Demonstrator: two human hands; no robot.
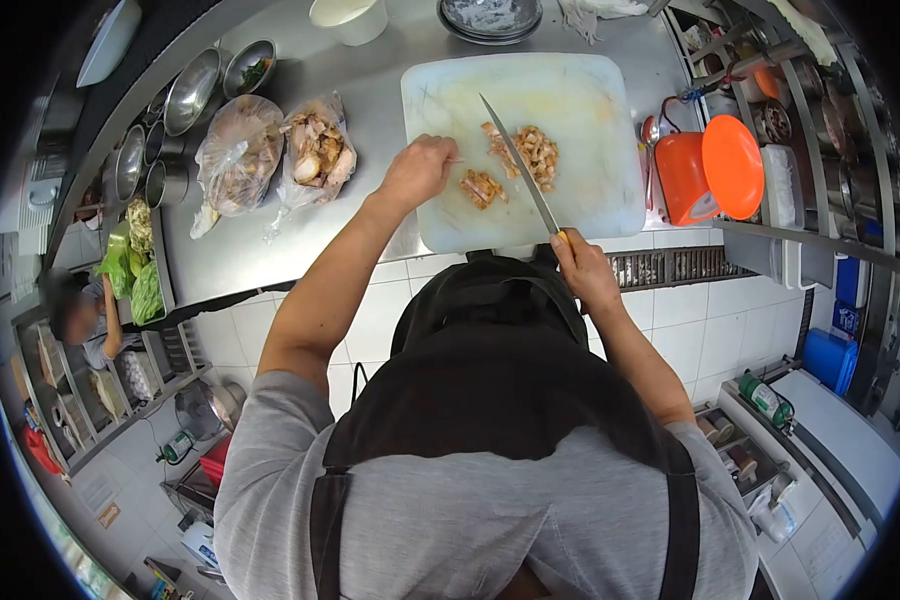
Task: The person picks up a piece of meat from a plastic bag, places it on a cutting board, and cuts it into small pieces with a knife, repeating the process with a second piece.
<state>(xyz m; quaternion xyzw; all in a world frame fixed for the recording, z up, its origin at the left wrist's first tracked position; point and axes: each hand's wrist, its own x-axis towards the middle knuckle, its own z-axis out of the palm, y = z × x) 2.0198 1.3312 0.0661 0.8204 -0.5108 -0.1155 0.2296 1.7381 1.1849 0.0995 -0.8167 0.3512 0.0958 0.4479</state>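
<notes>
My right hand [582, 268] is wrapped round the yellowish handle of a kitchen knife [518, 158]. The long blade slants up and left over a white cutting board [595, 110]. Beside the blade lies a pile of chopped cooked meat [540, 160], partly hidden under it. A smaller sliced piece of meat [483, 189] sits to the left of the knife. At the board's left edge is my left hand [420, 172], its fingers curled in and apart from the meat. Whatever those fingers may hold is too small to make out.
Two plastic bags of meat [320, 150] [240, 155] lie left of the board. Metal bowls [192, 92], a white tub [350, 18] and stacked dark bowls [490, 15] stand around. An orange container [682, 180] is at right. Another person [90, 320] stands far left.
</notes>
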